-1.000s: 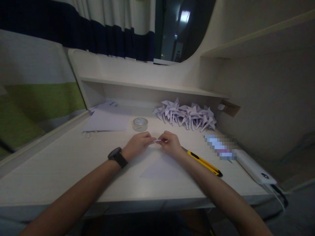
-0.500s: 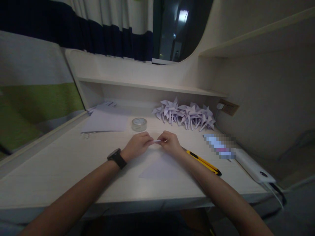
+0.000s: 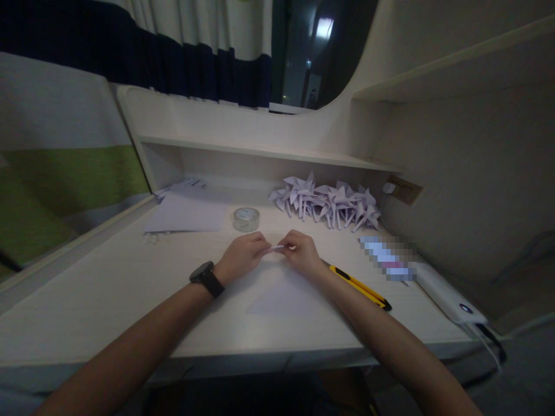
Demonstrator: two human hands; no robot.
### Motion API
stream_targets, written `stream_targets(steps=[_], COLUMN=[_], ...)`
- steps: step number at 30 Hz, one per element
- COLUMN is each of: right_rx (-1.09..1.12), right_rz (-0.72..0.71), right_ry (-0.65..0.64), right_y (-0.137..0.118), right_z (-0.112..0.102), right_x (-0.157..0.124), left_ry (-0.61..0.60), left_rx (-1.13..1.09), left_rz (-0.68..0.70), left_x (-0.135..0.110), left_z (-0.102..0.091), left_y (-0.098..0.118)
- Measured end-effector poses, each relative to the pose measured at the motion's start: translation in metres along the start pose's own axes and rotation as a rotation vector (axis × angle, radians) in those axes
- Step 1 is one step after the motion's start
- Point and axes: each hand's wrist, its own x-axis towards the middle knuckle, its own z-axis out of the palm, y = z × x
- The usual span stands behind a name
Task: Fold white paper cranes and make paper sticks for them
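Observation:
Between my two hands is a thin, narrow strip or roll of white paper. My left hand pinches its left end, and a dark watch is on that wrist. The right end is pinched by the fingers of my right hand. Below them a triangular sheet of white paper lies flat on the desk, partly under my right forearm. A roll of clear tape sits just beyond my left hand. Beside my right forearm lies a yellow and black utility knife.
Several paper pinwheels are heaped at the back under the shelf. A stack of white paper is at back left. A blurred-out phone and a white power strip with cables line the right side.
Both hands keep almost the same pose around the paper strip. The whole view has shifted very slightly; nothing was taken up or let go.

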Motion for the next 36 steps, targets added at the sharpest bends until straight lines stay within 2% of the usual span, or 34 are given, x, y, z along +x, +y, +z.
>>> stream_targets(steps=[11, 16, 21, 24, 27, 31, 36], right_rx=[0.024, 0.146, 0.306, 0.383, 0.4, 0.402, 0.477], right_rz=[-0.022, 0.008, 0.175, 0.251, 0.245, 0.262, 0.308], right_ry=[0.002, 0.022, 0.032, 0.042, 0.059, 0.104, 0.111], right_y=[-0.001, 0.001, -0.002, -0.006, -0.008, -0.006, -0.003], right_z=[-0.001, -0.001, 0.002, 0.002, 0.002, 0.003, 0.006], right_x=[0.0, 0.002, 0.004, 0.005, 0.004, 0.004, 0.003], left_ry=[0.017, 0.069, 0.045, 0.027, 0.04, 0.07, 0.001], left_rx=[-0.014, -0.167, -0.406, -0.466, -0.442, -0.306, -0.252], left_rz=[-0.025, -0.133, -0.222, -0.261, -0.228, -0.121, -0.097], left_x=[0.002, 0.005, 0.007, 0.008, 0.009, 0.008, 0.007], left_z=[-0.001, 0.0, -0.004, -0.007, -0.007, -0.006, -0.005], left_y=[0.001, -0.002, -0.002, -0.002, 0.0, 0.006, 0.012])
